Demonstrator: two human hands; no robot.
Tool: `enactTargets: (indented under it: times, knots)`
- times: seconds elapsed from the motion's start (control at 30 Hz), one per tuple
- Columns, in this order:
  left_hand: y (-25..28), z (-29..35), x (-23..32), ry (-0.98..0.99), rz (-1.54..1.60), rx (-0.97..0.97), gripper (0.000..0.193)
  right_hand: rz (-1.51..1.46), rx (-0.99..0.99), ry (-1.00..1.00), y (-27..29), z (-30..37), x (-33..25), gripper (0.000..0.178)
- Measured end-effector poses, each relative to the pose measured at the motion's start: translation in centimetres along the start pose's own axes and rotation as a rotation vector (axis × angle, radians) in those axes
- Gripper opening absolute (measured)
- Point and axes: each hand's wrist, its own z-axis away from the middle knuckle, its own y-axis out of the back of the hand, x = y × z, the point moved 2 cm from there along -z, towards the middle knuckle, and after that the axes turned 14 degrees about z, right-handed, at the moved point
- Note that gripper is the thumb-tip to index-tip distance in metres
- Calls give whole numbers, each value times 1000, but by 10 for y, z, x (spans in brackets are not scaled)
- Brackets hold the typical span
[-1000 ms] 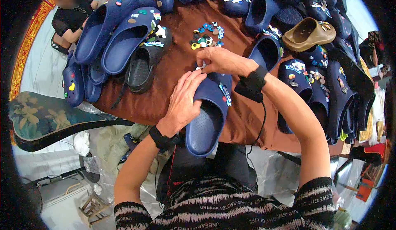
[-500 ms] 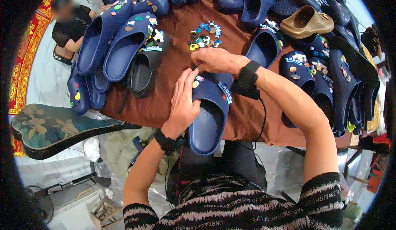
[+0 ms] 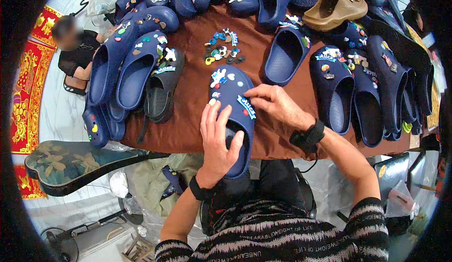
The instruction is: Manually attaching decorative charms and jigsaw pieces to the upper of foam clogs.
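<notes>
A navy blue clog [image 3: 229, 89] lies toe-away at the near edge of the cloth, in front of me. My left hand [image 3: 218, 142] grips its left side, fingers over the upper and thumb at the foot opening. On the clog's right side is a blue and white banner-shaped charm [image 3: 246, 107]; the thumb and forefinger of my right hand [image 3: 281, 104] pinch at its upper edge. A white figure charm [image 3: 218, 77] and several small round charms dot the toe. Beyond the toe, a small pile of loose charms [image 3: 223, 52] rests on the cloth.
Several decorated navy clogs [image 3: 138, 74] stand at left, with a black clog [image 3: 162, 92] beside them. More navy clogs [image 3: 334, 90] and a tan clog [image 3: 335, 10] fill the right and back. Brown cloth [image 3: 188, 41] covers the table. A person [image 3: 77, 50] sits at far left near a padded stool [image 3: 84, 163].
My right hand has moved from the toe back to the banner charm, uncovering the white figure charm. My left hand has slid down the clog toward its opening. The view has shifted slightly.
</notes>
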Motion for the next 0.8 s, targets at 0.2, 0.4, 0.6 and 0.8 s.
enactTargets:
  times: [0.2, 0.4, 0.6, 0.8]
  knots:
    - [-10, 4, -6, -23, -146, 1, 61, 47, -7, 52, -11, 3, 3, 27]
    - [-9, 8, -5, -44, -206, 9, 61, 165, -119, 148, -11, 2, 3, 27]
    - [-5, 22, 1, 4, -55, 82, 55, -109, 101, -220, -8, 21, 14, 24]
    - [-8, 66, 30, 37, 44, 137, 46, 2, 118, -203, -5, 41, 25, 22]
